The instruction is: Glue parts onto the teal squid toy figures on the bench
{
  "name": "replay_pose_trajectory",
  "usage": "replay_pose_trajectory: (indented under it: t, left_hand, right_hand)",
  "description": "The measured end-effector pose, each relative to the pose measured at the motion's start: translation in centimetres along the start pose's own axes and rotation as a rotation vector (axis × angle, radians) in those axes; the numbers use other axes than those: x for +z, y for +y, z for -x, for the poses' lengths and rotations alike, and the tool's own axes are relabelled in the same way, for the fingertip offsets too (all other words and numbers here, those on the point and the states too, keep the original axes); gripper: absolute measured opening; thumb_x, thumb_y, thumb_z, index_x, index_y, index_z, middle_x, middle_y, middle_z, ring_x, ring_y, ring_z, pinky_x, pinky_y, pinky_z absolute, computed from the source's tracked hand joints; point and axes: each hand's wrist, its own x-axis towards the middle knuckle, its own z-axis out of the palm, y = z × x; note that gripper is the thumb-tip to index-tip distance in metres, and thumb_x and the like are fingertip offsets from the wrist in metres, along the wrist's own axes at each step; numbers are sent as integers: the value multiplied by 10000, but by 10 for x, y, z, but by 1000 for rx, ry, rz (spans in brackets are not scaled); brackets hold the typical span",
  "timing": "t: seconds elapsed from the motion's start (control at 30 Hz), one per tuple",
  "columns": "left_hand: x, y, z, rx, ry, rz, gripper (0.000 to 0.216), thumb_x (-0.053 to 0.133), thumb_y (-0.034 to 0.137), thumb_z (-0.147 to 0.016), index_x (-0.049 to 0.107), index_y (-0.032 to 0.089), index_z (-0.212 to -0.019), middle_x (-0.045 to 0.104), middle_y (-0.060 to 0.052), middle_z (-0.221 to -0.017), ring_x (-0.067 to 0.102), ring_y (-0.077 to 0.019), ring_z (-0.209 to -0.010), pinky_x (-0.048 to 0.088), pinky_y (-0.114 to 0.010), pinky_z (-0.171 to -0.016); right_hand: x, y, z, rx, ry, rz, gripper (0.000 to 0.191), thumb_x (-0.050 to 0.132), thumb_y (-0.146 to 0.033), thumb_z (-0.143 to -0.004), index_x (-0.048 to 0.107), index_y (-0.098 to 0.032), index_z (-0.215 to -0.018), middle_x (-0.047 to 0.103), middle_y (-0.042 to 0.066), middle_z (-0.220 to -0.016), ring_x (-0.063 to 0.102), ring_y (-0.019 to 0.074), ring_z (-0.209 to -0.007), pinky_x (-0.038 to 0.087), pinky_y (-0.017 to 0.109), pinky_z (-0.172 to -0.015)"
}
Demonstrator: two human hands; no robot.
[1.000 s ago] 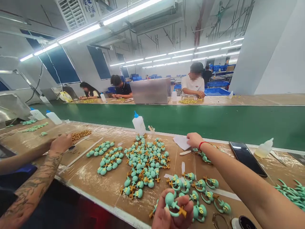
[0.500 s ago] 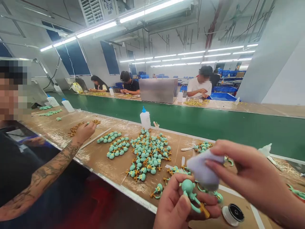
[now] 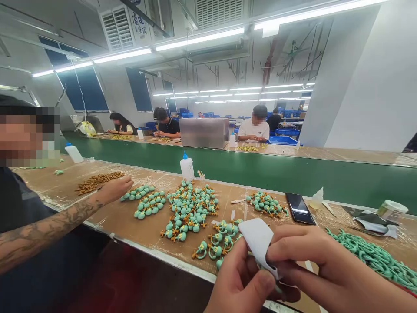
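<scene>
My left hand (image 3: 247, 278) is closed around a small teal figurine (image 3: 279, 288), at the bottom right of centre. Most of the figurine is covered by my fingers and the cloth, with only a sliver of green showing. In my right hand (image 3: 312, 256), a folded white cloth (image 3: 257, 237) is pinched and pressed against the figurine. Just left of my hands lie several loose figurines (image 3: 216, 251) with round teal heads and orange-brown pieces. A larger pile of figurines (image 3: 192, 208) is farther left.
Green rings (image 3: 374, 256) are heaped at right. A phone (image 3: 299, 208), a dropper bottle (image 3: 316, 198) and a white tub (image 3: 392, 211) stand behind them. A white bottle (image 3: 186, 167) borders the green belt (image 3: 293, 169). A co-worker's arm (image 3: 65, 221) reaches in from the left toward brown pieces (image 3: 97, 181).
The white cloth has come down from above onto the figurine, now largely covering it. My view has turned right, bringing in the phone and more of the green rings.
</scene>
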Motion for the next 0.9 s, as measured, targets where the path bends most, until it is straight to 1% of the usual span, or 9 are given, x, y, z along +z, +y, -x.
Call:
replay_pose_trajectory:
  t: [0.1, 0.2, 0.3, 0.43, 0.57, 0.67, 0.73, 0.8, 0.9]
  left_hand:
    - [4, -3, -3, 36, 3, -24, 434, 697, 392, -851, 553, 209, -1218, 685, -90, -932, 674, -200, -835, 506, -283, -731]
    - [4, -6, -5, 22, 0, -86, 413, 712, 375, -842, 556, 178, -1170, 678, -78, -882, 656, -180, -789, 494, -284, -747]
    - [5, -7, -6, -43, 0, -152, 460, 757, 415, -785, 577, 145, -1111, 661, -80, -904, 635, -186, -797, 505, -286, -746]
    - [10, 0, -6, -71, 50, -284, 379, 751, 346, -790, 588, 129, -1053, 668, -82, -932, 627, -214, -875, 498, -282, -782]
    - [11, 3, -4, -64, 104, -458, 233, 656, 190, -841, 583, 142, -1057, 682, -74, -951, 635, -225, -896, 492, -264, -750]
    - [7, 0, -3, -51, 64, -552, 228, 632, 186, -856, 585, 147, -1076, 680, -74, -957, 644, -219, -861, 488, -253, -710]
    - [6, -1, -3, -60, 61, -574, 245, 662, 218, -848, 592, 144, -1070, 676, -79, -960, 647, -225, -879, 493, -264, -746]
    - [6, -1, -5, -125, 34, -470, 342, 710, 304, -827, 579, 144, -1099, 675, -85, -946, 656, -234, -889, 504, -286, -775]
    - [7, 0, -7, -245, -57, -187, 478, 734, 428, -804, 537, 145, -1134, 692, -106, -924, 691, -237, -866, 526, -331, -794]
  right_hand:
    - [0, -1, 0, 7, -48, 58, 179, 536, -104, -883, 590, -204, -744, 620, -22, -782, 563, 75, -663, 432, 167, -592]
    - [-6, 1, -1, 8, -122, 97, 164, 556, -59, -854, 564, -198, -767, 594, -40, -804, 520, 66, -692, 397, 163, -634]
    - [-16, 3, -3, 11, -266, 93, 211, 580, 4, -798, 569, -206, -797, 601, -49, -857, 534, 68, -759, 397, 156, -703]
    - [-19, 7, -6, -19, -348, 153, 207, 606, 3, -728, 536, -192, -717, 546, -45, -732, 480, 86, -662, 364, 195, -637]
    - [-9, 11, -5, -31, -303, 132, 217, 551, 32, -677, 504, -179, -658, 534, -40, -698, 460, 89, -635, 343, 208, -612]
    - [-1, 17, 0, 16, -218, 5, 206, 517, 38, -655, 530, -168, -652, 572, -27, -709, 480, 90, -645, 351, 204, -615]
    - [3, 24, 5, 116, -148, -103, 181, 513, 18, -646, 543, -160, -647, 565, -28, -678, 458, 86, -622, 352, 198, -598]
    - [5, 33, 11, 275, -105, -309, 131, 538, -28, -669, 560, -156, -677, 545, -34, -654, 444, 80, -599, 349, 182, -561]
    - [7, 45, 20, 463, 26, -758, 57, 631, -179, -773, 582, -167, -799, 558, -34, -696, 463, 69, -575, 341, 153, -505]
